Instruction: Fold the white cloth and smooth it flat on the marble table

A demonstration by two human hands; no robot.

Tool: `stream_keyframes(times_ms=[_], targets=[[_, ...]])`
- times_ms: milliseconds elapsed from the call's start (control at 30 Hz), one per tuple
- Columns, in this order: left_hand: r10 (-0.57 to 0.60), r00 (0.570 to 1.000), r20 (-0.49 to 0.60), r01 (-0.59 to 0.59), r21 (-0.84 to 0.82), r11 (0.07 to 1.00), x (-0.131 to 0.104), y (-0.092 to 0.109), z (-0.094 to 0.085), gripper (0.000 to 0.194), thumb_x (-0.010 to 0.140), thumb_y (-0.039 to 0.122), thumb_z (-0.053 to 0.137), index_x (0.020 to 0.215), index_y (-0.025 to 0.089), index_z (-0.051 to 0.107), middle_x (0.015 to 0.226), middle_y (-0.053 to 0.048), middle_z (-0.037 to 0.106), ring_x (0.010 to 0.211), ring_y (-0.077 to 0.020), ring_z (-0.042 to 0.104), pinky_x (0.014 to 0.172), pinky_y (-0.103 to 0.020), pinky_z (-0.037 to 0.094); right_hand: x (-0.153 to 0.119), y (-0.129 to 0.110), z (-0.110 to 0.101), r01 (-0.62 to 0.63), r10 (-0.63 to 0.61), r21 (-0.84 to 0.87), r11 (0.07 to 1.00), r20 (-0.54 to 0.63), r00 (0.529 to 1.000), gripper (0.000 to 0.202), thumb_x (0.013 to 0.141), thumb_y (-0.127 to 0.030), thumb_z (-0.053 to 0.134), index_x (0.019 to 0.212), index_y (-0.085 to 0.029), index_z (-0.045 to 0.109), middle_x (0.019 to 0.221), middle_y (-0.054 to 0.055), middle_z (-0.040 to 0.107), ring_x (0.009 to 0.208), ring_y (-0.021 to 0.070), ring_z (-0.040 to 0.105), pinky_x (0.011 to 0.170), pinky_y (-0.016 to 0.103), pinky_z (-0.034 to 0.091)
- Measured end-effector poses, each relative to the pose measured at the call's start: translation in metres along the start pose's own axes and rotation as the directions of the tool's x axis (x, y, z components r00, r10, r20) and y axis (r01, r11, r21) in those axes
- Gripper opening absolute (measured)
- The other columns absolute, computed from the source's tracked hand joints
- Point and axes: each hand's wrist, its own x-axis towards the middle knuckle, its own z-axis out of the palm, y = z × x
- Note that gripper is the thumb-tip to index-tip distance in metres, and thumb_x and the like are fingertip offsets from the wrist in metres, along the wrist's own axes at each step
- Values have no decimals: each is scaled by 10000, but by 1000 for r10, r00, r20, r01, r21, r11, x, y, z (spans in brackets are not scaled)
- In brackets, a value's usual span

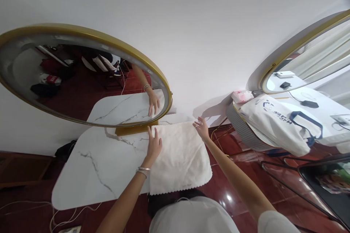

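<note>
A white cloth (pixel 177 160) with scalloped edges lies spread over the right end of the white marble-patterned tabletop (pixel 109 164). Slight wrinkles show across it. My left hand (pixel 154 146), with bracelets at the wrist, rests at the cloth's far left part, its fingers spread. At the far right corner of the cloth is my right hand (pixel 201 129), a ring on one finger. Its fingers are bent but apart, and they touch or nearly touch the cloth's edge.
A round gold-framed mirror (pixel 109 40) stands on the tabletop's far side, reflecting one hand. To the right, another table carries a white printed bag (pixel 281 122), a pink tissue pack (pixel 242 96), a black adapter (pixel 309 104) and a second mirror (pixel 314 65). Cables (pixel 73 214) lie on the red floor.
</note>
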Motion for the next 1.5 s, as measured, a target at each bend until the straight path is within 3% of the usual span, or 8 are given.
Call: stream_keyframes(times_ms=[167,300,400,733,900,1100,1233,1500], targets=[[119,993,1,-118,191,974,-20,20,38,553,949,322,370,1478,172,306,1619,-149,49,1484,-298,-25,1185,-536,151,-55,-5,31,261,-207,-280,924,208,956,497,876,-458,546,1318,-231,535,1475,118,433,1398,296,328,1152,523,240],[-11,994,-110,34,206,978,-16,19,56,601,949,364,382,1498,151,263,1615,-160,45,1479,-306,-55,1184,-561,112,-81,10,57,455,-215,-696,556,408,887,532,951,-416,437,1462,-274,392,1574,113,258,1456,330,184,1139,607,144],[-25,991,-134,53,204,978,-7,15,60,610,945,354,378,1499,128,259,1609,-172,83,1486,-299,-1,1192,-547,105,-79,22,66,453,-192,-763,461,413,890,544,965,-434,407,1486,-288,348,1583,118,230,1458,328,177,1135,607,121],[-9,986,-166,53,264,963,40,14,54,646,921,459,420,1448,94,349,1557,-221,253,1474,-351,123,1166,-587,153,-26,15,94,416,-196,-784,461,367,909,560,961,-487,397,1488,-305,338,1585,129,219,1457,352,149,1114,646,42],[-84,987,-135,124,325,937,79,17,54,582,912,472,414,1313,62,520,1364,-268,499,1341,-429,366,1090,-637,236,15,9,109,432,-175,-768,473,399,900,545,967,-494,379,1483,-324,339,1592,104,210,1463,336,123,1108,656,4],[-7,1000,-31,17,333,943,116,18,53,482,941,399,363,1274,123,574,1308,-198,581,1251,-379,486,1043,-542,347,44,2,119,378,-94,-797,472,381,920,518,971,-497,367,1438,-285,431,1490,123,407,1425,356,224,1106,662,0],[134,987,91,-155,301,941,103,21,51,453,958,337,356,1375,252,508,1436,-99,501,1343,-306,419,1112,-489,298,33,3,115,399,-131,-789,467,384,914,536,975,-483,367,1476,-293,364,1560,116,293,1453,339,159,1115,647,8],[192,979,72,-205,343,917,40,15,45,496,938,298,402,1431,259,436,1557,-115,314,1456,-305,225,1168,-612,60,-33,20,85,454,-233,-764,459,390,891,569,962,-488,388,1500,-325,300,1597,91,195,1468,317,123,1125,633,-1]])
